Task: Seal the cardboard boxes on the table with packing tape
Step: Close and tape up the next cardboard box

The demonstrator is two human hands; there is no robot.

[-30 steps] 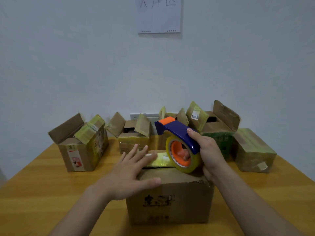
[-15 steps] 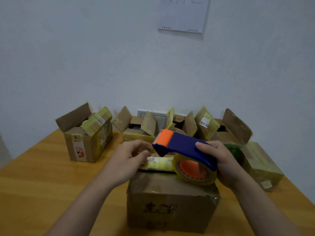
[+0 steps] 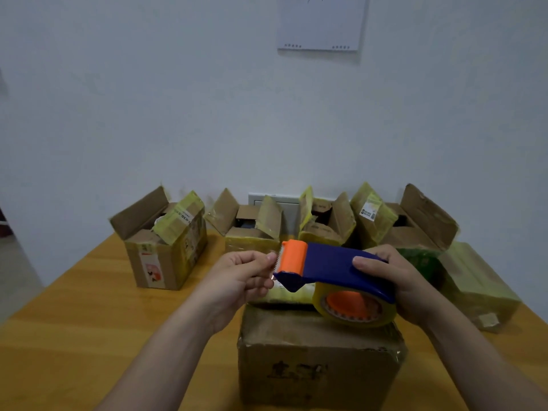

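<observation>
At the far left, the wooden surface (image 3: 74,307) carried an open box (image 3: 164,256) with its flaps standing up and a printed label on its front. To its right along the wall stood a second open box (image 3: 247,237), and behind it a pale wall plate (image 3: 264,200) showed between the flaps.

The left hand (image 3: 237,281) hovered above the surface, its fingers curled in and thumb and forefinger brought together right against the toothed edge of the tape dispenser (image 3: 332,266). They pinched what looked like the clear tape end (image 3: 272,277), seen only as a small glint.

Below and nearest the camera sat the closed box (image 3: 317,363), flaps down, dark writing on its front face, with a strip of yellowish tape along its far top edge. The dispenser, blue with an orange head, hung over this box, lying nearly level with the head pointing left. Its tape roll (image 3: 355,311), on an orange hub, was just above the box's top. High on the wall hung a sheet of paper (image 3: 321,22).

A third open box (image 3: 326,229) stood behind the dispenser. The right hand (image 3: 397,281) gripped the dispenser's rear, fingers wrapped over the blue body. Behind it stood a fourth open box (image 3: 421,226), and at the far right a closed box wrapped in yellow-green tape (image 3: 477,286).
</observation>
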